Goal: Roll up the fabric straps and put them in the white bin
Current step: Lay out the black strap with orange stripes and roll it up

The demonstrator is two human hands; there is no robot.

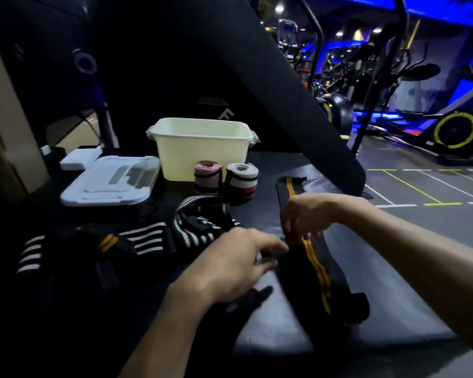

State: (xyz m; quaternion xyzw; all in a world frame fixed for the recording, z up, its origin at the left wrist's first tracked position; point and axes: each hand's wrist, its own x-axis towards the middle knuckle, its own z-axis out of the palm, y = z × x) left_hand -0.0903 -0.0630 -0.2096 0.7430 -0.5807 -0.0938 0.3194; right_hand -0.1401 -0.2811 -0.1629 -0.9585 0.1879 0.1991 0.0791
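Both hands work on the black strap with orange stripes (pixel 316 268), laid long on the dark padded bench (pixel 393 268).

The right hand (pixel 309 214) pinches the strap at its orange stripes; the left hand (pixel 238 257) touches its left edge, but motion blur hides the fingers, so I cannot tell its grip. The fabric looks soft, light and limp, so I think a roll must begin tight at 1 end, held by both edges. 2 finished rolls (pixel 224 181) stand just before the white bin (pixel 200 148); more striped straps (pixel 153 238) lie at the left.
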